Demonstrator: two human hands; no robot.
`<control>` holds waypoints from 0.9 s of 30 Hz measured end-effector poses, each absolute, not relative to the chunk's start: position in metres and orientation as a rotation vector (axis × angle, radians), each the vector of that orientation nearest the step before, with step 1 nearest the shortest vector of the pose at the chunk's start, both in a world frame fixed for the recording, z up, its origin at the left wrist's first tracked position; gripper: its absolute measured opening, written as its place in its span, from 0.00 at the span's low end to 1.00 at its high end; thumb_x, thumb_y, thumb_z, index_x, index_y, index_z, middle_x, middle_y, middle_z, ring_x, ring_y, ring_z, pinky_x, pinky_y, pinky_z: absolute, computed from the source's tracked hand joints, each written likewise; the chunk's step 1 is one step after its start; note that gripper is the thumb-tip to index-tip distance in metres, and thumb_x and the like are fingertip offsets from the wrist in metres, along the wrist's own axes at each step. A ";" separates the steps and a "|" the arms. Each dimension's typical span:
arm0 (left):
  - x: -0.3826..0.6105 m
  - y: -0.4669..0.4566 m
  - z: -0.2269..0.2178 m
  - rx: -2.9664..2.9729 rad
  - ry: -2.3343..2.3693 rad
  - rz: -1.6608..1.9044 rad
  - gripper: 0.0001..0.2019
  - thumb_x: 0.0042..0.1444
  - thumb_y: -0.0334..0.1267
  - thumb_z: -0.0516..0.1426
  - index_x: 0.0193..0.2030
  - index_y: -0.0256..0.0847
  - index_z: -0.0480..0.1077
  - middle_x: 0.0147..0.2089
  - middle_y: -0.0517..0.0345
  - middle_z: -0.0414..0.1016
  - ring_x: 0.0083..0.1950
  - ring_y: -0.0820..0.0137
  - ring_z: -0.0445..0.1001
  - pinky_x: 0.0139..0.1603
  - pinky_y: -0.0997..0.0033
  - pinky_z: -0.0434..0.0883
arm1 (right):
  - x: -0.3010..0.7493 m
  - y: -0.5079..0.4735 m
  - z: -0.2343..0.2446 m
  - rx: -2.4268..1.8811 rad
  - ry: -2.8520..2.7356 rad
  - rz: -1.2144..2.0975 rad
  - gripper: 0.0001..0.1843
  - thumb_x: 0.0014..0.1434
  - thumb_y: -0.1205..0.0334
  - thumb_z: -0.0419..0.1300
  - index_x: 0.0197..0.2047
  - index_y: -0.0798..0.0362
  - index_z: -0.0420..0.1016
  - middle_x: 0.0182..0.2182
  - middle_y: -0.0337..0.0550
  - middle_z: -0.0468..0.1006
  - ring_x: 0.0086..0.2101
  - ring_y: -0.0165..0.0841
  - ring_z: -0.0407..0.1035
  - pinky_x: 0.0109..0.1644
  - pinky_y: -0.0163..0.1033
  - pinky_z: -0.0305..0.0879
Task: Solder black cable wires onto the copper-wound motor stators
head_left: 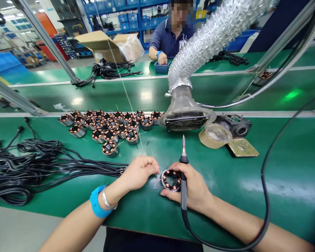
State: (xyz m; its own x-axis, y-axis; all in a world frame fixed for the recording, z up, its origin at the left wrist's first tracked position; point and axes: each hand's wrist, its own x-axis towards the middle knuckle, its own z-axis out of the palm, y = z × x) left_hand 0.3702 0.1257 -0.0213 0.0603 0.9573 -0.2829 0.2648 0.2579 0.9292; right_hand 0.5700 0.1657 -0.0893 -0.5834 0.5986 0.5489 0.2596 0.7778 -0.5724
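My right hand (195,183) holds a motor stator (171,180) with copper windings between thumb and fingers, its round opening tilted toward me. The same hand carries a soldering iron (183,175), tip pointing up and away. My left hand (141,171) is closed in a pinch just left of the stator. A thin solder wire (128,96) comes down from above to this hand; its end at the fingertips is too fine to make out. Loose wire ends stick out from the stator's left side, close to the left fingertips.
Several stators (110,134) stand in rows beyond my left hand. Black cables (42,161) lie at left. A fume extractor hood (187,112) hangs ahead, beside a tape roll (215,134) and a sponge (243,147). Across the bench, a co-worker (170,38) reaches into a blue tray (162,68).
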 end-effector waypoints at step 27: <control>0.373 0.098 -0.021 1.584 1.400 0.438 0.17 0.62 0.44 0.55 0.32 0.36 0.80 0.23 0.61 0.71 0.24 0.75 0.62 0.26 0.76 0.57 | 0.575 0.169 -0.086 -0.680 -2.182 0.469 0.30 0.47 0.54 0.69 0.49 0.50 0.60 0.33 0.42 0.74 0.30 0.36 0.71 0.31 0.39 0.71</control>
